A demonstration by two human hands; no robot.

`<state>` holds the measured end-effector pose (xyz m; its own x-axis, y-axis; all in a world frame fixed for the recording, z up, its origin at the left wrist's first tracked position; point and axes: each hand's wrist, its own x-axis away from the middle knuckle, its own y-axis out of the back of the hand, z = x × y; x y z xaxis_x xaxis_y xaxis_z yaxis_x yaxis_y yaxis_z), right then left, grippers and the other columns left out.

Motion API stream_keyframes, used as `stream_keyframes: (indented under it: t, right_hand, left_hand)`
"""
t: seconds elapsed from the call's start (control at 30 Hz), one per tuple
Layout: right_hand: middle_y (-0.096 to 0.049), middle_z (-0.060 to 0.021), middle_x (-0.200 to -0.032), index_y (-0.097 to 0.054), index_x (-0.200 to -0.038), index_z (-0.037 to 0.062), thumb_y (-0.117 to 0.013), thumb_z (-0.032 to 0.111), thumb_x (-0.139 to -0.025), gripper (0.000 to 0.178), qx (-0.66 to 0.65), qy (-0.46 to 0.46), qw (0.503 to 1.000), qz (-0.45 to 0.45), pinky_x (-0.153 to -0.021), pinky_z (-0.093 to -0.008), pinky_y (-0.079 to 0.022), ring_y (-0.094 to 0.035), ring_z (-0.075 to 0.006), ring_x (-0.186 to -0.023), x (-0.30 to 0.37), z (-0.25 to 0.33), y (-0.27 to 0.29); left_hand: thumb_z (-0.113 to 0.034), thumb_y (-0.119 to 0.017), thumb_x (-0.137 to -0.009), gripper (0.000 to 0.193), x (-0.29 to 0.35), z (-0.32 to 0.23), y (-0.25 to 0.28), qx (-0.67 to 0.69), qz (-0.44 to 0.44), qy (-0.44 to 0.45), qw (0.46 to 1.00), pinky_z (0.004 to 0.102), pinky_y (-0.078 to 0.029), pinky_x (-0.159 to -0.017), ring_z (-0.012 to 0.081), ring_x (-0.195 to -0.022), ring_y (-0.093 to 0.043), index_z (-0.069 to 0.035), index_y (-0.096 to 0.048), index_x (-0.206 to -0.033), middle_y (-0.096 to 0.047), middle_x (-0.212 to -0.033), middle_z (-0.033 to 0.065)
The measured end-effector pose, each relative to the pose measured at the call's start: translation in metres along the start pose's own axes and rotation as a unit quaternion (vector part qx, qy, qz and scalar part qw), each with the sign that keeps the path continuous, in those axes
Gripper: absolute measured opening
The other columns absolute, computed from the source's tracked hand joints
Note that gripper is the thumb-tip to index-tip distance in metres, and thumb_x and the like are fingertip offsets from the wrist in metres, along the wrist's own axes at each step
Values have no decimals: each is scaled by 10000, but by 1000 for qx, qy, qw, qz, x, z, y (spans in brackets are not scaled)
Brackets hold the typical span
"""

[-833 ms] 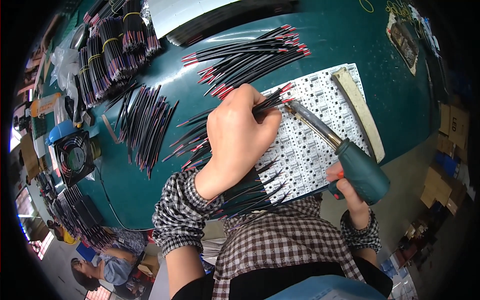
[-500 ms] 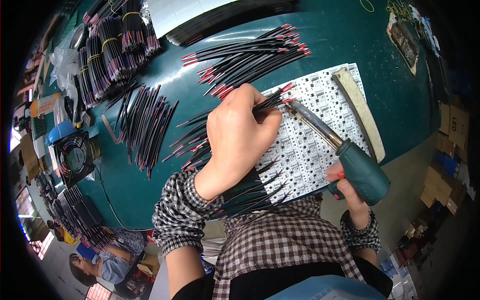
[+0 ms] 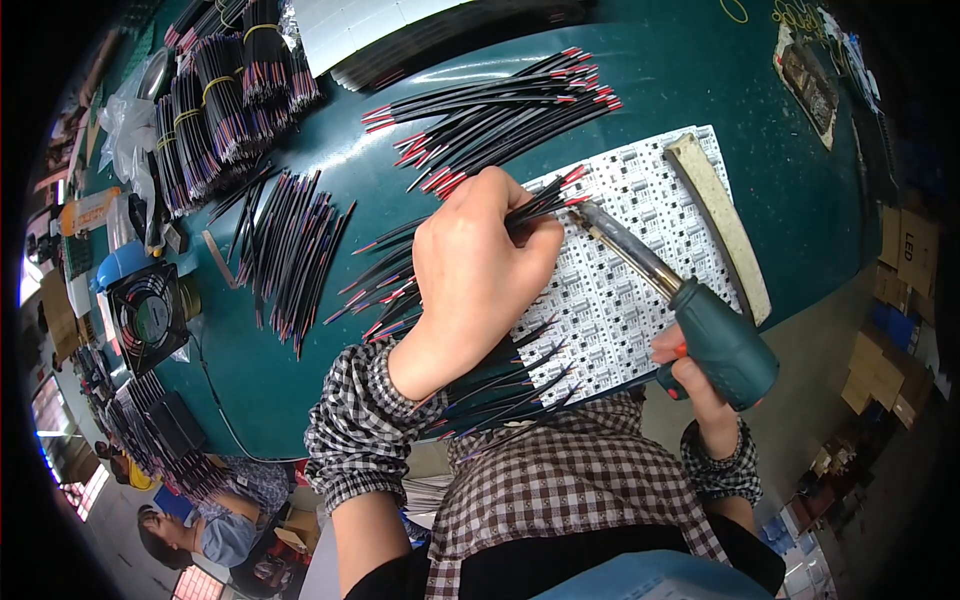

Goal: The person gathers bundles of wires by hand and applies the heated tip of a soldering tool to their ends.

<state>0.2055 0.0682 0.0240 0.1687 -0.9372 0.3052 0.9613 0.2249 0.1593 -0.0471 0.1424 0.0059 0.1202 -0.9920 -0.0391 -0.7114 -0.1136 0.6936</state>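
My left hand [image 3: 475, 265] is closed over the white circuit-board panel [image 3: 615, 310], pinching black cables [image 3: 545, 203] with red wire ends. In my right hand [image 3: 703, 388] is a green soldering gun [image 3: 725, 345], its fingers wrapped round the handle. The gun's metal tip reaches up and left, close beside the red wire ends; whether they touch I cannot tell. More black cables [image 3: 515, 383] lie with their ends over the panel's left and near edges, partly hidden under my left hand and wrist. A pale, worn bar [image 3: 712, 222] rests along the panel's right side.
Loose cables with red ends [image 3: 500, 110] lie beyond my left hand, and another pile [image 3: 295, 250] lies to the left. Banded cable bundles [image 3: 225, 95] are stacked far left, near a small black fan [image 3: 150, 315]. Another person [image 3: 215, 530] sits at lower left.
The soldering gun has shifted very slightly, its tip staying beside the wire ends. My left hand keeps its place and its grip on the cables.
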Motion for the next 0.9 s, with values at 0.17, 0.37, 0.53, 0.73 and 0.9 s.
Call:
stream_keyframes:
  t: [0.17,0.37,0.53,0.73,0.9]
  right_hand:
    - [-731,-115,-883,-595,-1171,-75,-806,49,-751,486,30,18,999,8,-770,-312,-578,-709,-163,-805,2,-3,2]
    - [-649,-118,-931,-623,-1020,-44,-637,365,-908,425,10,-26,1000,3,-758,-308,-520,-646,-187,-828,4,9,-1]
    - [-651,-116,-892,-626,-993,-47,-633,376,-907,431,-3,-11,1000,-9,-754,-310,-511,-638,-189,-806,2,12,-1]
    - [-654,-114,-902,-637,-984,-45,-638,360,-908,412,43,9,999,8,-749,-308,-512,-635,-185,-799,-1,14,6]
    - [-722,-144,-912,-594,-1164,-76,-778,27,-791,429,-10,17,1000,0,-781,-318,-580,-707,-182,-843,-5,8,2]
  left_hand:
    - [-110,-728,-689,213,0,-1,1,0,-1,0,1000,411,-488,-555,322,-619,-616,-23,-568,-799,-612,-699,132]
    - [-108,-723,-692,204,0,0,-1,1,4,5,1000,414,-489,-559,325,-621,-616,-23,-569,-797,-615,-702,134]
    - [-102,-717,-694,193,0,-2,0,0,-1,2,1000,416,-488,-562,328,-624,-615,-20,-569,-787,-615,-698,136]
    - [-94,-712,-693,185,-1,0,-2,10,-8,8,1000,416,-486,-563,331,-620,-612,-18,-568,-781,-614,-694,142]
    - [-93,-719,-683,194,-1,-1,-4,12,-14,11,1000,416,-482,-559,330,-612,-607,-18,-564,-774,-604,-679,140]
